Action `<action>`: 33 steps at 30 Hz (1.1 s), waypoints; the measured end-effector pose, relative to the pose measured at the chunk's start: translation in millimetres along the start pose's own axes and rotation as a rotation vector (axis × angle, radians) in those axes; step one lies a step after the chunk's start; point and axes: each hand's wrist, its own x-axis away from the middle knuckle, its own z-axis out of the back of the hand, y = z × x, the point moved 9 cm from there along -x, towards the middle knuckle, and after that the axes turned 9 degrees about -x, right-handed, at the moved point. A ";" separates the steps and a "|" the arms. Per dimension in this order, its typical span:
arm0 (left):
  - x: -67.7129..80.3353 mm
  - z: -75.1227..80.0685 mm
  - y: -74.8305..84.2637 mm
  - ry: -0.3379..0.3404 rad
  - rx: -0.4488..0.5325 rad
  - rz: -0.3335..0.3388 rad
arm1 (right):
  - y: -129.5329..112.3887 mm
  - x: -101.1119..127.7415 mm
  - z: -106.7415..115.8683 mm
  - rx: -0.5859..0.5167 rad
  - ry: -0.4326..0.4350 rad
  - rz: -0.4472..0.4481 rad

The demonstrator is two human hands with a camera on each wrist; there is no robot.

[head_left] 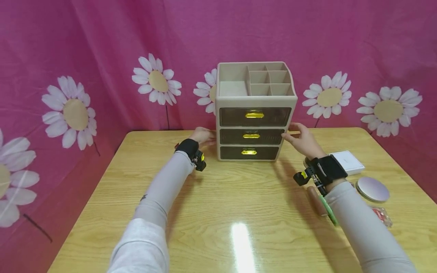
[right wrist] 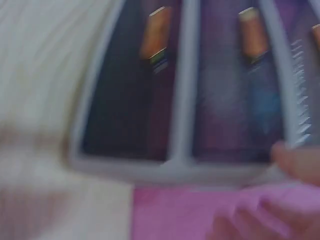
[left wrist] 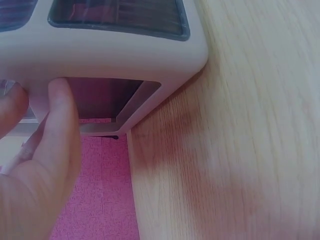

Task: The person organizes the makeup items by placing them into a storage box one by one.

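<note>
A beige drawer organizer (head_left: 256,99) stands upright at the table's back, with three dark-fronted drawers stacked under an open compartment top. My left hand (head_left: 203,135) is at its left side. In the left wrist view, that hand's fingertips (left wrist: 60,90) grip the side frame beside a cut-out. On the other side, my right hand (head_left: 304,141) holds the right edge, thumb on the front near the middle drawer. Blurred in the right wrist view, the thumb (right wrist: 297,162) lies at the drawer's edge and the other fingers are beyond the side. All the drawers look closed.
On the table's right lie a white box (head_left: 348,162), a round lilac-topped case (head_left: 373,189), a small clear-and-red packet (head_left: 381,215), a brown cylinder (head_left: 316,201) and a green item (head_left: 328,211) partly under my right forearm. A pink flowered curtain (head_left: 191,34) hangs behind.
</note>
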 end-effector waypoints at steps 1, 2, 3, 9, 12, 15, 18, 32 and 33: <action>10.9 -2.9 5.6 -0.004 -0.008 -0.007 | -6.1 2.2 4.4 -0.009 0.043 0.001; 22.1 -6.3 10.9 0.000 -0.016 -0.009 | -14.2 4.9 10.3 -0.014 0.109 0.023; 33.7 -10.0 16.9 0.007 -0.043 -0.003 | -24.3 8.1 16.7 -0.016 0.193 0.067; 42.0 -11.4 22.8 -0.008 -0.049 -0.017 | -93.3 32.9 20.8 0.093 0.524 0.489; 2.5 -3.6 4.6 -0.043 0.003 -0.042 | -117.0 38.5 -2.6 0.211 0.465 0.659; -14.0 0.7 -5.1 -0.035 0.001 -0.031 | -128.8 39.4 -29.8 0.354 0.359 0.763; -9.8 -0.3 -3.0 -0.027 -0.029 -0.014 | -132.7 36.5 -50.3 0.444 0.275 0.822; -29.8 5.0 -13.1 -0.024 -0.007 -0.033 | -138.2 16.9 -74.9 0.552 0.273 0.909; -31.1 4.9 -14.3 -0.033 -0.003 -0.027 | -138.4 16.4 -74.7 0.556 0.285 0.921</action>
